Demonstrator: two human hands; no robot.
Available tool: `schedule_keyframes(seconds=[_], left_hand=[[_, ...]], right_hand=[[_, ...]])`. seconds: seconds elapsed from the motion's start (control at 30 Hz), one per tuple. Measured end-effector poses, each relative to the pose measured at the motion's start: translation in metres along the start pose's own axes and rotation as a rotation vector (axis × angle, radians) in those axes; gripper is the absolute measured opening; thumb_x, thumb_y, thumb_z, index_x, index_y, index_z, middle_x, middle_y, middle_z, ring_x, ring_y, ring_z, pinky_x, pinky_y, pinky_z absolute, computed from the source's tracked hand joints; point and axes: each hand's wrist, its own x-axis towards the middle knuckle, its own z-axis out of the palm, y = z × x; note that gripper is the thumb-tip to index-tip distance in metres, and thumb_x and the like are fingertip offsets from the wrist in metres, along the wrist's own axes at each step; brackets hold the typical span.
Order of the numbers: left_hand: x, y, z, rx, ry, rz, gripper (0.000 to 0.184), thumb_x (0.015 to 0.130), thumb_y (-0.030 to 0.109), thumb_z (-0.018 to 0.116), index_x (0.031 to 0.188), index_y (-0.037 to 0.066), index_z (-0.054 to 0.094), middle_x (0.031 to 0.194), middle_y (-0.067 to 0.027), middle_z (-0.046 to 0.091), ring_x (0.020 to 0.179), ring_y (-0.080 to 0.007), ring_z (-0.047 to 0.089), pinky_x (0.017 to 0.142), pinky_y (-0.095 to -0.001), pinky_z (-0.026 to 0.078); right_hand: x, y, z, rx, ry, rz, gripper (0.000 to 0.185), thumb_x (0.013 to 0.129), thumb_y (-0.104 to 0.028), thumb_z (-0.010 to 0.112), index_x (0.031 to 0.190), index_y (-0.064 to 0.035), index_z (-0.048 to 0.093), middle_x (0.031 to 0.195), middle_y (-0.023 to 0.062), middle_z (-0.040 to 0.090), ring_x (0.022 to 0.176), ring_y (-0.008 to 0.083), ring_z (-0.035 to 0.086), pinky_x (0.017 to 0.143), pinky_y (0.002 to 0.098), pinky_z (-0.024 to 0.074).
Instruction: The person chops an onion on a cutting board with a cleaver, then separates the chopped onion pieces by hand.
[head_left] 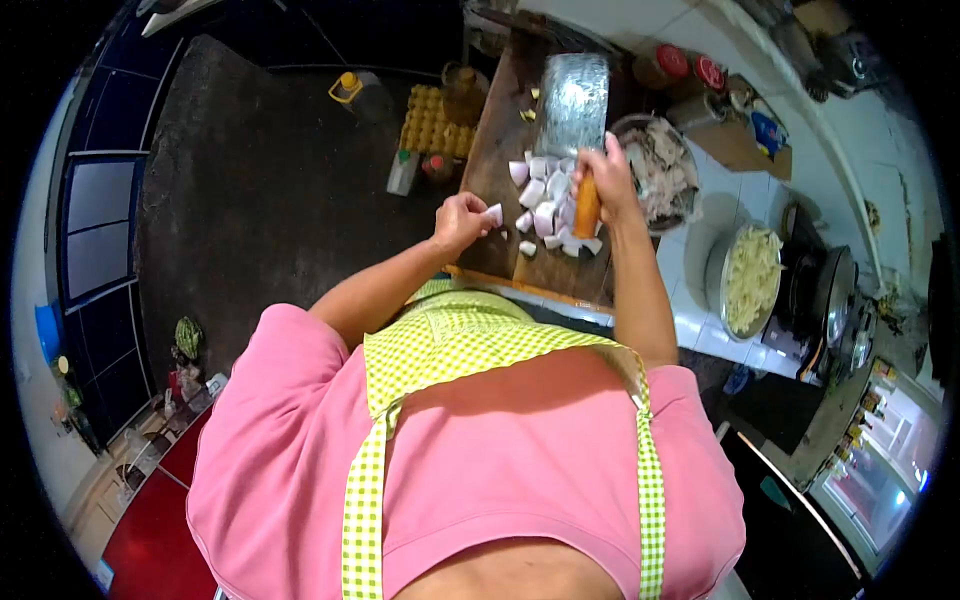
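Observation:
My right hand (608,180) is closed round the wooden handle of a cleaver (575,100), whose broad blade lies over the upper part of the wooden cutting board (490,250). Below the blade, several pale purple-white onion pieces (545,215) are heaped on the board, some of them beside the handle. My left hand (462,222), at the board's left edge, pinches one onion piece (494,214) between thumb and fingers.
Right of the board stands a metal bowl (690,205) of shredded pale food. Further right is a bowl of yellowish pieces (750,280) near a dark pot (835,290). Red-lidded jars (672,62) stand behind. Egg trays (432,122) and bottles (403,172) are left of the board.

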Motion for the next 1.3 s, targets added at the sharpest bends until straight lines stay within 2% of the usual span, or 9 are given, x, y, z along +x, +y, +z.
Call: schedule_keyframes(seconds=[0.07, 0.13, 0.2, 0.3, 0.87, 0.97, 1.13, 1.23, 1.3], left_hand=[[-0.003, -0.003, 0.007, -0.005, -0.032, -0.035, 0.015, 0.076, 0.011, 0.067, 0.078, -0.001, 0.057, 0.07, -0.0062, 0.061, 0.059, -0.0103, 0.058, 0.053, -0.0239, 0.049], [-0.004, -0.008, 0.012, -0.04, -0.027, -0.044, 0.014, 0.073, 0.009, 0.067, 0.075, -0.001, 0.058, 0.069, -0.0064, 0.062, 0.058, -0.0095, 0.059, 0.052, -0.0231, 0.049], [-0.006, -0.012, 0.016, -0.073, -0.017, -0.055, 0.013, 0.071, 0.008, 0.068, 0.073, -0.001, 0.059, 0.068, -0.0067, 0.064, 0.057, -0.0088, 0.06, 0.052, -0.0224, 0.05], [-0.006, -0.015, 0.022, -0.151, -0.03, -0.064, 0.014, 0.079, 0.01, 0.063, 0.081, -0.002, 0.055, 0.071, -0.0092, 0.061, 0.058, -0.0118, 0.059, 0.052, -0.023, 0.05], [-0.008, -0.02, 0.031, -0.11, 0.107, -0.03, 0.019, 0.074, 0.011, 0.067, 0.072, -0.001, 0.052, 0.067, -0.0084, 0.062, 0.055, -0.0115, 0.061, 0.05, -0.0239, 0.049], [-0.014, -0.01, 0.03, -0.001, 0.115, -0.041, 0.018, 0.076, 0.01, 0.066, 0.074, -0.001, 0.051, 0.067, -0.0096, 0.062, 0.056, -0.0123, 0.06, 0.05, -0.0246, 0.049], [-0.015, -0.01, 0.029, 0.061, 0.103, -0.063, 0.017, 0.078, 0.008, 0.064, 0.074, -0.001, 0.05, 0.068, -0.0101, 0.062, 0.057, -0.0126, 0.059, 0.05, -0.0256, 0.048], [-0.01, -0.019, 0.029, 0.103, 0.105, -0.055, 0.018, 0.075, 0.008, 0.066, 0.073, -0.001, 0.051, 0.066, -0.0101, 0.061, 0.057, -0.0124, 0.059, 0.05, -0.0261, 0.047], [0.0, -0.031, 0.03, 0.245, 0.173, 0.044, 0.022, 0.064, 0.017, 0.069, 0.07, 0.001, 0.055, 0.065, -0.0137, 0.062, 0.064, -0.0215, 0.062, 0.061, -0.032, 0.048]], right_hand=[[-0.04, 0.029, -0.023, -0.578, 0.022, -0.085, 0.04, 0.079, -0.011, 0.05, 0.118, -0.0066, 0.04, 0.067, 0.0123, 0.054, 0.053, 0.024, 0.055, 0.05, 0.0371, 0.0457], [-0.082, 0.048, -0.033, -0.985, 0.007, -0.364, 0.041, 0.077, -0.012, 0.051, 0.117, -0.004, 0.045, 0.074, 0.0221, 0.059, 0.065, 0.0367, 0.06, 0.059, 0.0396, 0.0466], [-0.12, 0.053, -0.027, -0.925, -0.097, -0.244, 0.044, 0.077, -0.013, 0.051, 0.119, -0.0044, 0.045, 0.08, 0.0279, 0.057, 0.08, 0.0438, 0.056, 0.067, 0.0437, 0.045], [-0.145, 0.073, -0.029, -0.92, -0.208, -0.272, 0.043, 0.077, -0.011, 0.05, 0.12, -0.0057, 0.043, 0.08, 0.0281, 0.057, 0.078, 0.0435, 0.056, 0.067, 0.0462, 0.0444], [-0.152, 0.067, -0.042, -0.891, -0.321, -0.196, 0.043, 0.074, -0.007, 0.049, 0.116, -0.0009, 0.044, 0.081, 0.0278, 0.057, 0.077, 0.0436, 0.056, 0.07, 0.0483, 0.044], [-0.149, 0.07, -0.044, -0.852, -0.305, -0.304, 0.042, 0.075, -0.009, 0.05, 0.116, -0.006, 0.046, 0.071, 0.0247, 0.056, 0.066, 0.0405, 0.056, 0.06, 0.0434, 0.0439], [-0.139, 0.057, -0.036, -0.86, -0.392, -0.076, 0.036, 0.075, -0.009, 0.048, 0.111, -0.0042, 0.047, 0.08, 0.0274, 0.057, 0.077, 0.0444, 0.055, 0.069, 0.0485, 0.0431], [-0.13, 0.089, -0.027, -0.802, -0.328, -0.148, 0.035, 0.076, -0.01, 0.05, 0.111, -0.0047, 0.048, 0.075, 0.0263, 0.056, 0.074, 0.0429, 0.055, 0.063, 0.0439, 0.0438], [-0.13, 0.105, -0.021, -0.812, -0.273, -0.204, 0.034, 0.077, -0.01, 0.05, 0.11, -0.0039, 0.049, 0.076, 0.0263, 0.056, 0.074, 0.0426, 0.056, 0.064, 0.044, 0.0438]])
